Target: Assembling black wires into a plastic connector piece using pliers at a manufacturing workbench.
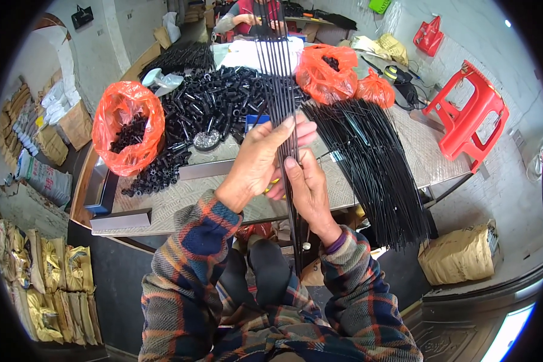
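Black rods (282, 81), one bundle, are pinched over the near edge of the worktop (190, 199) by the closed left hand (254, 158) and right hand (309, 190); three orange bags (321, 87) are seen, one near its left edge.

I carry this wide fisheye camera on my head, the left one of a side-by-side pair — it looks down and forward over my left hand (254, 158) and right hand (308, 188), near enough that they sit mid-frame. My sleeves (187, 271) enter from the lower edge, the table (427, 158) curves across the middle — and a co-worker (244, 11) shows small at the top.
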{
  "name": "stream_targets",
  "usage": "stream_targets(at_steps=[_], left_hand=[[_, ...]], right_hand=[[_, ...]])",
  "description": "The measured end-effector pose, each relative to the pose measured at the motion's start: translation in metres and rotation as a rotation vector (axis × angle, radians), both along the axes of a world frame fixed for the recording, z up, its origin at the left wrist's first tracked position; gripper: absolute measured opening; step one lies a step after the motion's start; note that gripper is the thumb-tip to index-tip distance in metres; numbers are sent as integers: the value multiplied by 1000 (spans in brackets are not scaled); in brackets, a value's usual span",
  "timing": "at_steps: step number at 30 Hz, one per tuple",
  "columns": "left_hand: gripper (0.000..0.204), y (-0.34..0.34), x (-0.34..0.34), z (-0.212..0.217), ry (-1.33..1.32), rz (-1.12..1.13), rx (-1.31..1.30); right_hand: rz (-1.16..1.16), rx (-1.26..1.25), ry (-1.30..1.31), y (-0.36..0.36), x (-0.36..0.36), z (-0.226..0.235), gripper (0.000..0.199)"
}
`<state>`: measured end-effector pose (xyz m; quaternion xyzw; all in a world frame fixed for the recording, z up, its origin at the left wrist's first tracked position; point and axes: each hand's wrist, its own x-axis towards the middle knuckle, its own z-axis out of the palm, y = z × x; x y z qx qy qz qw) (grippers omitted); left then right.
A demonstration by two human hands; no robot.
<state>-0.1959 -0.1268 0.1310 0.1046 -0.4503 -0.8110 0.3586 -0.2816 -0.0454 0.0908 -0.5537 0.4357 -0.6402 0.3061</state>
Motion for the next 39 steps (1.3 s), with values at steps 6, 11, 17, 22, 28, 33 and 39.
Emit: stream_targets(at_steps=[6, 11, 17, 22, 28, 33, 39], left_hand=[[44, 0, 1, 0, 61, -70, 11], [43, -1, 5, -1, 39, -96, -72], [46, -11, 6, 1, 177, -152, -49], [43, -4, 0, -3, 175, -78, 15], [42, -14, 20, 2, -143, 18, -224], [32, -29, 74, 17, -507, 651, -903], [33, -11, 65, 12, -367, 465, -749]], right_hand=[[-20, -20, -57, 3, -3, -4, 24], [-27, -26, -49, -2, -7, 4, 24], [67, -8, -59, -4, -1, -3, 24], [110, 72, -236, -1, 8, -7, 26], [241, 226, -270, 0, 6, -1, 25], [298, 287, -225, 12, -2, 36, 25], [526, 449, -267, 33, 20, 40, 26]])
